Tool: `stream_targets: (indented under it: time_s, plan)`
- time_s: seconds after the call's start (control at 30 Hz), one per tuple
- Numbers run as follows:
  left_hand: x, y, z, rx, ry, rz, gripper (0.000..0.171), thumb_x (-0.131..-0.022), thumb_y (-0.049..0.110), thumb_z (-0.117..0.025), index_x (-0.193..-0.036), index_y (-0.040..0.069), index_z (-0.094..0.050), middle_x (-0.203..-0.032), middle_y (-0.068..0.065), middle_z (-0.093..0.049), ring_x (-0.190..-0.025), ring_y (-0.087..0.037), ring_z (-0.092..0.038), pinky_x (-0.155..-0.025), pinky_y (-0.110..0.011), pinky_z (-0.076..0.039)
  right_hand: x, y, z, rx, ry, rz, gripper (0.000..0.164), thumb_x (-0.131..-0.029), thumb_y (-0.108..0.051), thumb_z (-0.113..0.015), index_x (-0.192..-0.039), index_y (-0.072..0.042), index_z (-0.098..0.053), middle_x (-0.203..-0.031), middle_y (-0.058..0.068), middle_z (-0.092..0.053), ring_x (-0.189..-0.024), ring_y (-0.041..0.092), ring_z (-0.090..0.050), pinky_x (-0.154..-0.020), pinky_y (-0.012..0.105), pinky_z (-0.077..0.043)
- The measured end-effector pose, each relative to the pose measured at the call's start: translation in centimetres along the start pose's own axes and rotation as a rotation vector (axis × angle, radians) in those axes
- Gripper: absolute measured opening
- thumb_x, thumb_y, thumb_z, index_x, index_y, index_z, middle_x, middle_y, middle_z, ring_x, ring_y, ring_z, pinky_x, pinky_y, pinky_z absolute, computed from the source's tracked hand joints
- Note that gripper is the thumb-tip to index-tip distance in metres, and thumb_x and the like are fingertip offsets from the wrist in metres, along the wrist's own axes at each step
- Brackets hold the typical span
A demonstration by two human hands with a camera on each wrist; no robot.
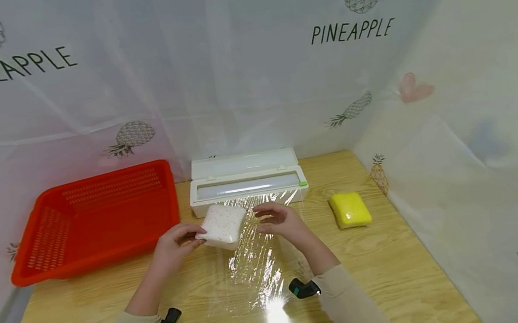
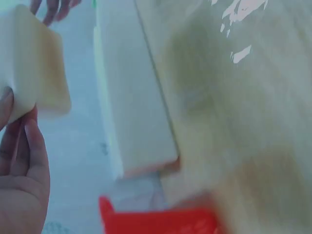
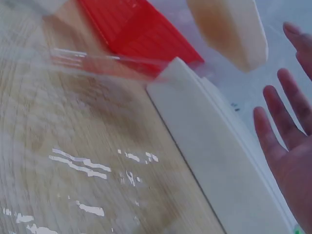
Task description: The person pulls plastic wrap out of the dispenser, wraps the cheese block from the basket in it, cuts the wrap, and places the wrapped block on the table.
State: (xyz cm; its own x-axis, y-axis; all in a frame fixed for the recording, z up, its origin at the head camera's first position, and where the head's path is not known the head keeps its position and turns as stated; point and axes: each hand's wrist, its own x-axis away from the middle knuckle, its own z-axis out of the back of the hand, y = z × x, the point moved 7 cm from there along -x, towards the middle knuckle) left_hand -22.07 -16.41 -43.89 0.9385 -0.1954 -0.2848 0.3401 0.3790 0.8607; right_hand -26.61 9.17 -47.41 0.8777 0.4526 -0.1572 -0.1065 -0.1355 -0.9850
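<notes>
A thick, square white speckled sponge is held up over the table by my left hand, which pinches its left corner between thumb and fingers. Its underside shows tan in the left wrist view, where the left hand grips its lower edge. Just right of the sponge, my right hand is held apart from it, fingers spread and holding nothing; the right wrist view shows those fingers too. Beneath both hands a sheet of clear cling film lies on the table, drawn out from the white cling film dispenser.
The dispenser's lid stands raised against the curtain. On the left is a red plastic basket. A yellow sponge-like block lies on the wooden table at right. A patterned curtain closes off the back and sides.
</notes>
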Motion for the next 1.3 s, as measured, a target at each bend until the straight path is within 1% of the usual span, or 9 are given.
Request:
stream_targets:
  time_s: [0.13, 0.3, 0.43, 0.57, 0.73, 0.83, 0.97, 1.13, 1.3]
  plan:
    - [0.1, -0.1, -2.5, 0.088, -0.071, -0.048, 0.019, -0.081, -0.011, -0.072, -0.094, 0.003, -0.071, -0.099, -0.01, -0.066, -0.093, -0.008, -0.06, -0.082, -0.024, -0.053, 0.8, 0.7, 0.6, -0.041, -0.106, -0.055, 0.063, -0.079, 0.017, -0.067, -0.138, 0.007, -0.046, -0.142, 0.026, -0.043, -0.126, 0.041, -0.047, -0.097, 0.046, -0.047]
    - [0.5, -0.4, -5.1, 0.166, -0.154, -0.031, 0.02, -0.084, -0.01, -0.069, -0.095, 0.006, -0.072, -0.103, -0.009, -0.066, -0.097, -0.01, -0.059, -0.085, -0.027, -0.053, 2.2, 1.7, 0.6, -0.029, -0.244, -0.155, 0.079, -0.078, 0.016, -0.067, -0.149, -0.003, -0.037, -0.15, 0.023, -0.035, -0.129, 0.04, -0.045, -0.092, 0.045, -0.051]
    - [0.9, -0.8, -6.2, 0.207, -0.16, -0.002, 0.021, -0.085, -0.01, -0.068, -0.097, 0.006, -0.072, -0.108, -0.011, -0.066, -0.104, -0.013, -0.059, -0.088, -0.029, -0.053, 3.3, 2.5, 0.4, 0.025, -0.287, -0.197, 0.086, -0.076, 0.013, -0.071, -0.151, -0.007, -0.034, -0.151, 0.016, -0.035, -0.126, 0.039, -0.046, -0.089, 0.044, -0.052]
    - [1.1, -1.9, -7.3, 0.237, -0.132, 0.124, 0.025, -0.084, -0.01, -0.069, -0.106, 0.002, -0.07, -0.114, -0.015, -0.065, -0.108, -0.022, -0.061, -0.088, -0.029, -0.053, 4.3, 2.6, 0.4, 0.06, -0.25, -0.204, 0.083, -0.073, 0.015, -0.073, -0.147, -0.002, -0.039, -0.148, 0.016, -0.036, -0.12, 0.043, -0.047, -0.084, 0.044, -0.055]
    - [1.7, -3.0, -8.3, 0.247, -0.015, 0.308, 0.028, -0.086, -0.006, -0.069, -0.114, -0.002, -0.066, -0.113, -0.016, -0.063, -0.102, -0.03, -0.063, -0.085, -0.028, -0.054, 5.2, 2.9, 0.9, 0.079, -0.123, -0.151, 0.072, -0.068, 0.019, -0.075, -0.135, 0.005, -0.051, -0.135, 0.019, -0.043, -0.114, 0.043, -0.05, -0.083, 0.042, -0.055]
    - [2.3, -3.3, -8.9, 0.237, 0.029, 0.333, 0.028, -0.089, -0.002, -0.068, -0.116, 0.0, -0.068, -0.112, -0.013, -0.062, -0.097, -0.027, -0.063, -0.081, -0.028, -0.054, 5.8, 2.8, 0.9, 0.082, -0.02, -0.141, 0.068, -0.067, 0.02, -0.075, -0.13, 0.008, -0.054, -0.13, 0.02, -0.044, -0.111, 0.043, -0.051, -0.081, 0.039, -0.056]
    - [3.2, -3.6, -10.0, 0.308, 0.021, 0.379, 0.04, -0.087, 0.0, -0.07, -0.126, 0.001, -0.063, -0.119, -0.014, -0.059, -0.101, -0.028, -0.063, -0.078, -0.027, -0.054, 6.9, 2.8, 0.4, 0.082, 0.069, -0.156, 0.066, -0.067, 0.02, -0.076, -0.128, 0.009, -0.053, -0.128, 0.022, -0.041, -0.112, 0.045, -0.05, -0.082, 0.038, -0.056]
    - [4.0, -3.6, -11.3, 0.364, -0.013, 0.385, 0.062, -0.075, -0.007, -0.08, -0.132, -0.001, -0.057, -0.128, -0.016, -0.051, -0.107, -0.032, -0.058, -0.082, -0.03, -0.055, 7.9, 4.9, 0.6, 0.113, 0.107, -0.153, 0.07, -0.066, 0.02, -0.076, -0.131, 0.004, -0.053, -0.131, 0.021, -0.042, -0.111, 0.039, -0.052, -0.081, 0.037, -0.056]
    - [4.5, -3.9, -11.9, 0.334, -0.01, 0.372, 0.065, -0.074, -0.008, -0.08, -0.134, -0.001, -0.056, -0.134, -0.017, -0.047, -0.109, -0.034, -0.057, -0.083, -0.03, -0.055, 8.4, 6.7, 0.9, 0.158, 0.1, -0.174, 0.076, -0.066, 0.015, -0.081, -0.134, -0.003, -0.052, -0.134, 0.016, -0.042, -0.111, 0.036, -0.053, -0.08, 0.036, -0.057]
